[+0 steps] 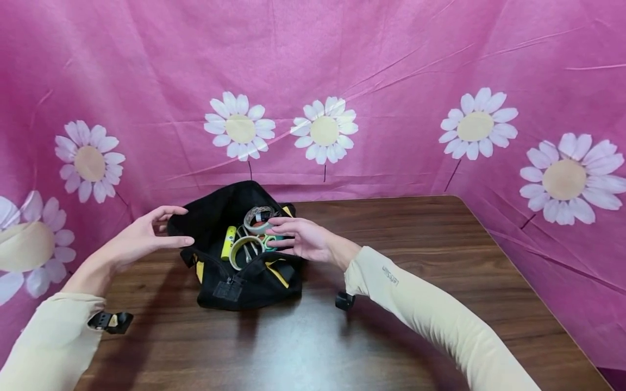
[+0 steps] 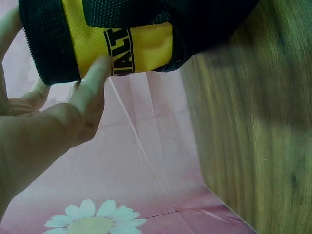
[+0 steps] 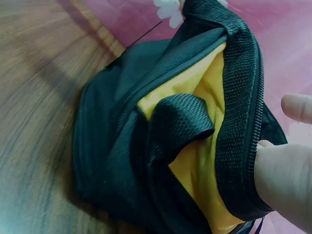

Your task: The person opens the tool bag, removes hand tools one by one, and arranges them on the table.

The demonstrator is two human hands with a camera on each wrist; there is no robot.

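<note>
A black tool bag (image 1: 210, 290) with yellow panels (image 2: 151, 46) stands unzipped on the table. My left hand (image 1: 142, 233) holds its left end, with the thumb over the rim and a fingertip on the yellow panel outside. My right hand (image 1: 308, 241) reaches over the right rim, fingers extended above the contents. Inside lie a pale tape roll (image 1: 231, 255), another roll (image 1: 248, 221) behind it, a small yellow tube-shaped item (image 1: 227, 243) and something with green loops (image 1: 266, 242), partly hidden by the right fingers. In the right wrist view the bag's zip edge (image 3: 259, 97) runs beside the right hand (image 3: 287, 180).
The brown wooden table (image 1: 381, 228) extends to the right of the bag and in front of it. A pink cloth (image 1: 391, 65) printed with white daisies hangs behind and along the sides. Black wrist cameras (image 1: 344, 300) hang below both cream sleeves (image 1: 415, 293).
</note>
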